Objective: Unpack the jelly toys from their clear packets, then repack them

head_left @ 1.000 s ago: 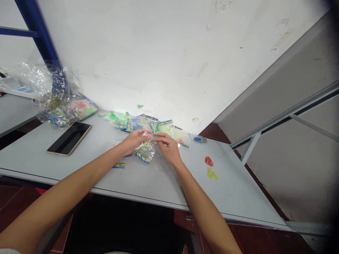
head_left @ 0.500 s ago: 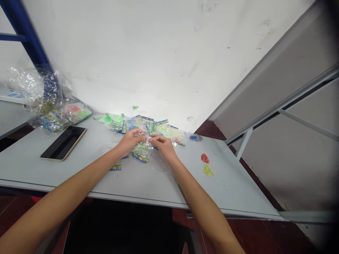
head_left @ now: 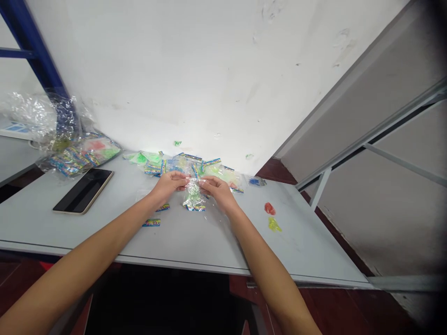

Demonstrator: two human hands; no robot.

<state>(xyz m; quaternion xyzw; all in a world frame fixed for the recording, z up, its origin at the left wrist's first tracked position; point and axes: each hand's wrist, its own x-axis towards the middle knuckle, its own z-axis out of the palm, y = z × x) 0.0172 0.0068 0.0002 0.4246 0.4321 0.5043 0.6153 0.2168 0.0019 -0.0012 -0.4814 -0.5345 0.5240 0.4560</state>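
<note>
Head view, looking forward and down at a counter [head_left: 195, 239] with both forearms reaching in from the lower edge. Left hand [head_left: 169, 185]: fingers and thumb are curled and closed on the upper edge of a clear plastic packet [head_left: 193, 193], grasping it from the packet's left side. Right hand [head_left: 218, 192]: likewise closed on the same upper edge, grasping from the right side. The packet hangs between the two hands, its lower end at or just above the counter, with a multicoloured printed header strip [head_left: 195, 208] along that end; its contents are too small to identify.

Beyond both hands lies a loose heap of similar packets [head_left: 181, 164], with green and blue contents visible, against the wall. Left of the left hand are two stray printed strips [head_left: 151, 223] and a smartphone [head_left: 83, 197], lying face up. Farther left, a second pile of packets [head_left: 85, 156] sits beside crumpled clear plastic [head_left: 35, 111]. Right of the right hand are a small blue packet [head_left: 257, 182], a red gel piece [head_left: 269, 208] and a yellow-green gel piece [head_left: 274, 224].
</note>
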